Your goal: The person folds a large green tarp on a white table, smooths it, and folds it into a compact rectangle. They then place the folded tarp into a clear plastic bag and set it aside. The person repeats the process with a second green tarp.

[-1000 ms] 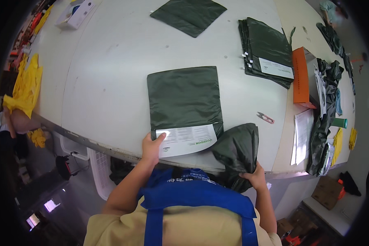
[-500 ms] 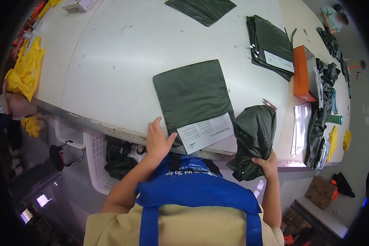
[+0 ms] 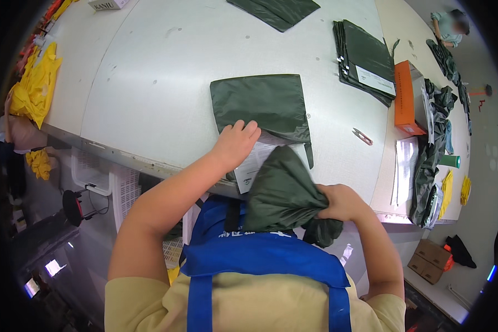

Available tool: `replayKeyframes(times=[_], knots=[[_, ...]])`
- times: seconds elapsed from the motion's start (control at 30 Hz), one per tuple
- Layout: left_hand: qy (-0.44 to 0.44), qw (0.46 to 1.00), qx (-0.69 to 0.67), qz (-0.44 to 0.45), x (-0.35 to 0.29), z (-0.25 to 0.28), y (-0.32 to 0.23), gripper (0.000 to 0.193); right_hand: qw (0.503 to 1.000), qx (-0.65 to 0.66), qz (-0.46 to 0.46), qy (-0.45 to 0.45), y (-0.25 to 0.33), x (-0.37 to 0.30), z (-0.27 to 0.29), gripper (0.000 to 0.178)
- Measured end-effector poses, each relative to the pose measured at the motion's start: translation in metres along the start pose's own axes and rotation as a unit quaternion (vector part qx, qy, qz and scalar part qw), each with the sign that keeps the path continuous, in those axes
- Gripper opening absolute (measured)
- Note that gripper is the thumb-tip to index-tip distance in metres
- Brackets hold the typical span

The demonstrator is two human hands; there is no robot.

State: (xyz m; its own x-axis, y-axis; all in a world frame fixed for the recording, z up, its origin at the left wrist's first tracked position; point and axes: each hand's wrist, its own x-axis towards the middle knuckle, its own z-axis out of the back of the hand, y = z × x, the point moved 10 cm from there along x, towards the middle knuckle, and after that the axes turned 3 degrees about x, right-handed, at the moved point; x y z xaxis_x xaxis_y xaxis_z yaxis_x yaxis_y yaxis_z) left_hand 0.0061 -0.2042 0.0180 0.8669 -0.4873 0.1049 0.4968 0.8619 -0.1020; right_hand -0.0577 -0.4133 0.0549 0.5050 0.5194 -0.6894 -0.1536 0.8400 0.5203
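A flat dark green fabric pouch [image 3: 265, 99] lies on the pale table, its near edge raised and rumpled. My left hand [image 3: 235, 145] is bent over that edge and grips it, the thumb out of sight. Below the edge a white printed card [image 3: 245, 178] is partly covered. My right hand [image 3: 342, 202] clutches a gathered bundle of dark green fabric [image 3: 282, 188] at the table's front edge. The bundle fans out toward the pouch and overlaps the card, while its crumpled tail hangs below my right hand.
Red-handled thread snips [image 3: 363, 136] lie to the right. Beyond are a stack of green pouches [image 3: 365, 58], an orange box [image 3: 406, 99] and dark fabric [image 3: 429, 155]. Yellow fabric [image 3: 36, 88] lies at far left. A white basket [image 3: 126, 193] stands below the table. Another person [image 3: 449, 26] works at far right.
My left hand has moved up and right from beside the pouch onto its near edge, which has lifted. My right hand has brought the fabric bundle leftward over the card, uncovering the snips.
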Motion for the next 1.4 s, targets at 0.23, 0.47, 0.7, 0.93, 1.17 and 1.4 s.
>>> replayKeyframes(times=[0.23,0.47,0.7,0.93,1.17,1.4], knots=[[-0.034,0.989,-0.144,-0.026,-0.006,0.059,-0.001,0.029,0.978,0.033,-0.12,-0.169,-0.018,0.026,0.019,0.075],[-0.085,0.967,-0.238,0.024,-0.01,0.075,-0.067,0.015,0.909,0.238,-0.16,-0.303,-0.05,0.008,0.004,0.065],[-0.145,0.964,-0.225,0.014,0.005,0.096,-0.073,0.011,0.891,0.314,-0.129,-0.303,-0.012,0.036,0.011,0.063],[-0.118,0.911,-0.379,-0.115,0.014,0.108,-0.067,0.027,0.749,0.564,0.043,-0.344,-0.024,0.04,0.023,0.061],[-0.17,0.902,-0.396,0.008,-0.022,0.056,-0.014,0.078,0.557,0.781,0.12,-0.255,-0.025,0.038,0.028,0.052],[-0.332,0.885,-0.323,0.037,-0.015,0.109,-0.028,0.039,0.593,0.734,0.088,-0.32,-0.015,0.029,0.04,0.048]])
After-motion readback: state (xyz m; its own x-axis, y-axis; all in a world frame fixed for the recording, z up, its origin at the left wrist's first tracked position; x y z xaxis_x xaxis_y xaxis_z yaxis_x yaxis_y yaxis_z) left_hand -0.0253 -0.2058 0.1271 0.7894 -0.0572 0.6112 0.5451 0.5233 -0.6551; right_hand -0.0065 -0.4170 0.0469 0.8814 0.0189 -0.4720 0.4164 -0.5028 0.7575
